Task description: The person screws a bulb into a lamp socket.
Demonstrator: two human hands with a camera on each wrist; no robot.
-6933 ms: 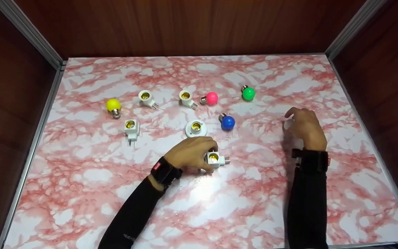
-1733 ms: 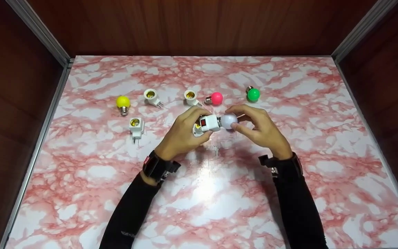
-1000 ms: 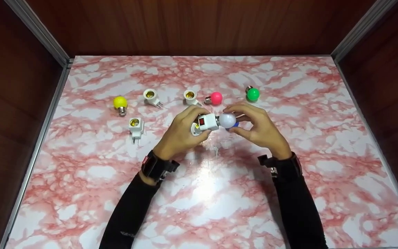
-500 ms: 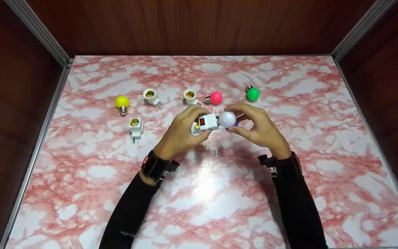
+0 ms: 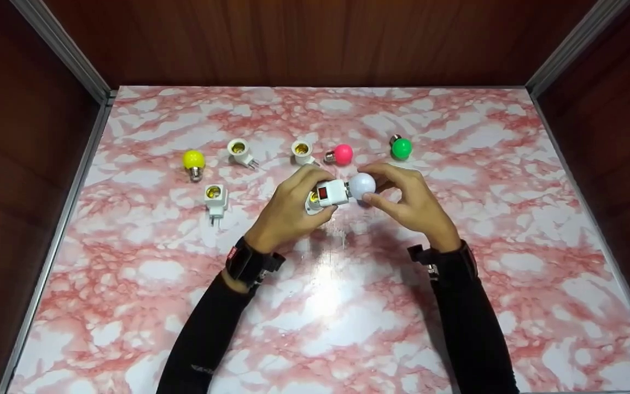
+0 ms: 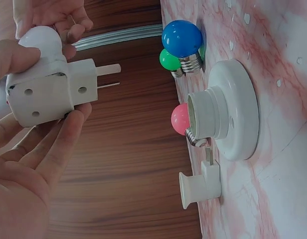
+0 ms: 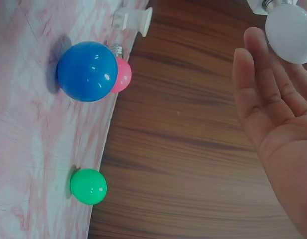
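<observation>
My left hand point(image 5: 287, 210) grips a white plug-in lamp socket point(image 5: 334, 192) with a red switch, held above the table. In the left wrist view its two prongs point(image 6: 108, 69) point towards the tabletop. The metal base of a white light bulb point(image 5: 362, 186) meets the socket's right end, its thread partly showing. My right hand point(image 5: 416, 205) pinches the bulb, thumb on the near side and fingers behind. Beneath the held socket stands a round white lamp holder point(image 6: 235, 109). A blue bulb point(image 7: 87, 71) lies under the white one, hidden in the head view.
A pink bulb point(image 5: 343, 154) and a green bulb point(image 5: 401, 148) lie behind the hands. Two round-mouthed plug-in sockets point(image 5: 238, 149) stand at the back. A yellow bulb point(image 5: 193, 160) and a square socket point(image 5: 215, 200) lie left. Wooden walls point(image 5: 315, 44) enclose the table.
Since the earliest frame, both hands have come together and the socket has been lifted, with the white bulb brought to its mouth. Lately the right thumb has moved back onto the bulb.
</observation>
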